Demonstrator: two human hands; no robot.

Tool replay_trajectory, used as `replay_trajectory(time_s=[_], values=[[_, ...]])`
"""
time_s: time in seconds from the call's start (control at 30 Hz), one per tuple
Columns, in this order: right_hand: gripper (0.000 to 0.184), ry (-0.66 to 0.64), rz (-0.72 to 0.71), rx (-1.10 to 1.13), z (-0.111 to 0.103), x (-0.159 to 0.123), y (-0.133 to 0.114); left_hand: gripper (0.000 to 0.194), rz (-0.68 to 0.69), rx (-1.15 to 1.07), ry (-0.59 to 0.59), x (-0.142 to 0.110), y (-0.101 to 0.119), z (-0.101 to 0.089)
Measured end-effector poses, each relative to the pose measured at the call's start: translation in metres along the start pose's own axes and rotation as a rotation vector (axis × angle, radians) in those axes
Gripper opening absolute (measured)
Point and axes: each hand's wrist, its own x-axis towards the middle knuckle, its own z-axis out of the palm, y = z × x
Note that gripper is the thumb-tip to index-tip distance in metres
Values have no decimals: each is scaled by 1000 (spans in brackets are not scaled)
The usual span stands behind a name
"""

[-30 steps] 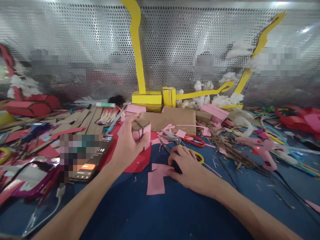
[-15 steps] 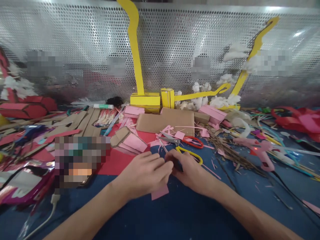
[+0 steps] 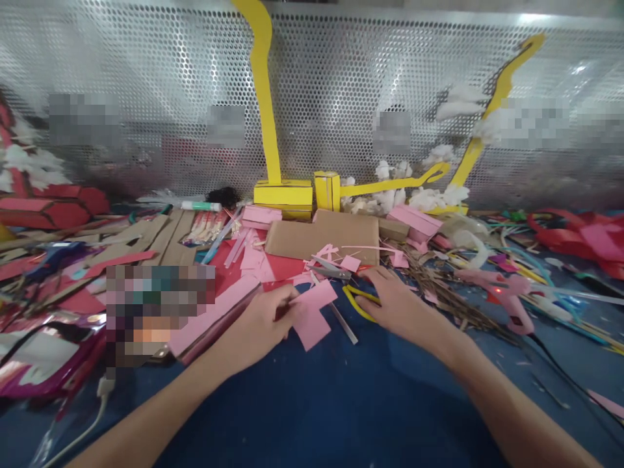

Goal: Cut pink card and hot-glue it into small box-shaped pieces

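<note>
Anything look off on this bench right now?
Yes. Right side: a pink pistol-shaped glue gun lies amid clutter with a red light glowing, close to a loose pile of thin brown strips; possibly hot. Also, flat pink paper offcuts are strewn around the silvery metal scissor blades.

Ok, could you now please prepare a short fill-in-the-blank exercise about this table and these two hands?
1. The left hand holds a piece of ____ paper.
2. The right hand is at the yellow handle of a pair of ____.
3. The glue gun lies to the ____ of the right hand.
4. The tall strip rising from a box is ____.

Missing words: pink; scissors; right; yellow.
</note>
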Motion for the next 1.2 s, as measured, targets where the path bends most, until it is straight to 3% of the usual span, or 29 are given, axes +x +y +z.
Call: replay_trajectory(time_s=[0.17,0.33,0.57,0.63,0.73,0.87,1.03,1.2], values=[[42,-58,20,-57,-4,8,29,24,-97,-262,42,5,-2,8],[41,-79,16,-66,-5,12,20,31,-150,-519,104,14,9,7],[12,21,59,-80,-20,8,24,33,-151,-819,231,34,25,5],[9,90,68,-80,-26,9,31,33,-145,-847,275,37,25,8],[23,167,59,-51,-32,8,37,33,-144,-856,313,37,21,11],[30,225,22,94,-28,6,25,29,-155,-827,303,33,13,12],[41,117,38,247,-16,3,6,33,-54,-747,298,32,7,11],[48,43,85,318,-15,3,11,31,-66,-772,316,34,1,9]])
